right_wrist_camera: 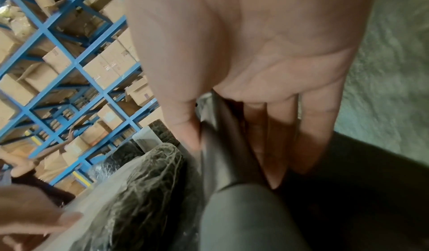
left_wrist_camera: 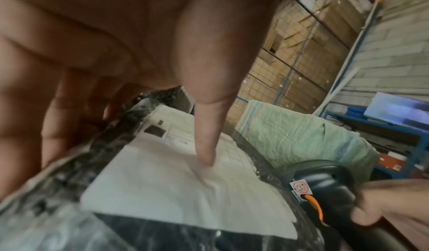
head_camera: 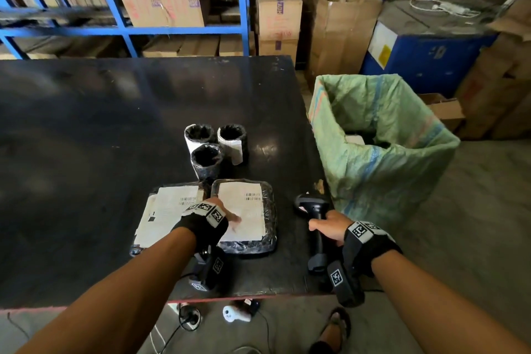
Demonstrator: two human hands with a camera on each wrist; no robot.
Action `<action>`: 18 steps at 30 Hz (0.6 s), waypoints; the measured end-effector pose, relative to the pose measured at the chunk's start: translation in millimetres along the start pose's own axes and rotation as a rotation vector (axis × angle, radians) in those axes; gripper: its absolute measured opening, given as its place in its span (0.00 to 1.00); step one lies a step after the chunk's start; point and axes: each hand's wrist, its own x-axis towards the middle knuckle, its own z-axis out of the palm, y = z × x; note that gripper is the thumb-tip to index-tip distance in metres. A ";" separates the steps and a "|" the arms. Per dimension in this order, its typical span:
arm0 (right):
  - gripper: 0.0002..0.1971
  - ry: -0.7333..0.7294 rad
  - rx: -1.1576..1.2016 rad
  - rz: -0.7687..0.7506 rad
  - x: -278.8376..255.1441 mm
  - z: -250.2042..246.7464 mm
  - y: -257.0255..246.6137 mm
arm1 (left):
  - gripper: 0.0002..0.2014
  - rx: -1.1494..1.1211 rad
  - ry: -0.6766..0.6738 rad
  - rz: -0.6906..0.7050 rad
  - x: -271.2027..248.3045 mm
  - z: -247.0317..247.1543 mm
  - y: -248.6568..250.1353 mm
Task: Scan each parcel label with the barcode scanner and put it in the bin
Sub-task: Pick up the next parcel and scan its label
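Observation:
Two flat black-wrapped parcels with white labels lie side by side on the black table (head_camera: 86,152). My left hand (head_camera: 218,218) is on the right flat parcel (head_camera: 253,227): its thumb (left_wrist_camera: 206,145) presses on the label (left_wrist_camera: 185,190), while the fingers curl down over the parcel's left edge. The left flat parcel (head_camera: 169,207) lies untouched beside it. Three labelled cylindrical parcels (head_camera: 215,144) stand behind them. My right hand (head_camera: 327,227) grips the handle of the black barcode scanner (head_camera: 313,207) (right_wrist_camera: 232,163), which lies near the table's right edge. The green woven sack bin (head_camera: 388,152) stands just right of the table.
Blue shelving (head_camera: 184,29) with cardboard boxes lines the back. A blue machine (head_camera: 425,57) and more boxes stand behind the bin. On the floor under the table's near edge are cables, a white device (head_camera: 235,315) and a sandalled foot (head_camera: 336,330).

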 end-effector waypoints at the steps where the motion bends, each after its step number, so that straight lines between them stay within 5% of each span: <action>1: 0.09 -0.016 0.031 0.011 1.2 0.3 -0.2 | 0.52 -0.014 0.003 -0.002 0.8 0.8 -1.6; 4: 0.14 -0.060 0.080 0.026 13.2 0.6 1.6 | 0.50 -0.041 0.017 -0.040 -5.5 0.6 -0.3; 8: 0.28 -0.081 0.073 0.009 18.6 -4.7 -7.3 | 0.34 -0.212 -0.025 -0.067 -10.8 9.7 6.1; 12: 0.05 -0.042 0.241 0.006 13.3 -18.4 -24.7 | 0.27 -0.500 -0.089 -0.165 -6.7 20.1 -1.7; 15: 0.06 -0.039 0.304 -0.003 7.1 -30.6 -35.6 | 0.20 -0.629 -0.137 -0.185 -7.0 21.6 -9.9; 18: 0.06 -0.021 0.335 -0.041 -2.8 -45.3 -46.1 | 0.24 -0.734 -0.189 -0.174 -7.7 23.8 -10.3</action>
